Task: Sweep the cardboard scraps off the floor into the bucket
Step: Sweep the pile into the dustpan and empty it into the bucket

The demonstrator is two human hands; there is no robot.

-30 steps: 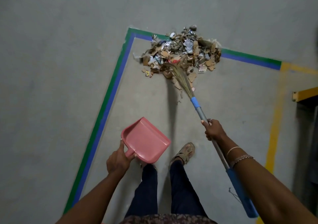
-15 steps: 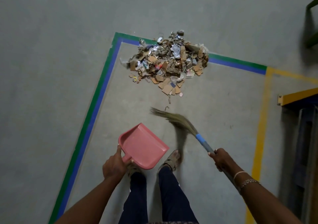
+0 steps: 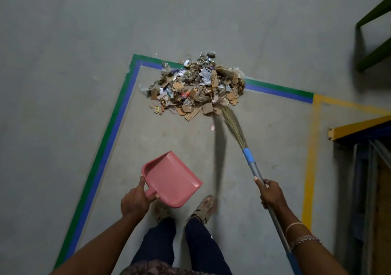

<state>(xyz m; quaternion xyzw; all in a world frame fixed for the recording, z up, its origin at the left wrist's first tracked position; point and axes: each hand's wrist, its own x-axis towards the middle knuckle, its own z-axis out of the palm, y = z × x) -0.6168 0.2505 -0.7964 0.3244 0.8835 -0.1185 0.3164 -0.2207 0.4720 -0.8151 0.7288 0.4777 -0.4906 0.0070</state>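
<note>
Grey floor [image 3: 63, 88], broom [image 3: 233, 124] touching scrap pile [image 3: 196, 86], dustpan [image 3: 172, 179] held

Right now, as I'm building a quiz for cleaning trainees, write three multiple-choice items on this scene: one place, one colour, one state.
1. Where do the broom bristles end? A at the near right edge of the scrap pile; B against a shoe; C on the yellow line.
2. What colour is the dustpan? A blue; B pink; C green.
3. Its state? A heaped with scraps; B empty; C snapped in two.
Answers: 1 A, the tips meet the pile's edge. 2 B, its tray is pink. 3 B, its inside shows bare while the left hand grips its handle.
</note>
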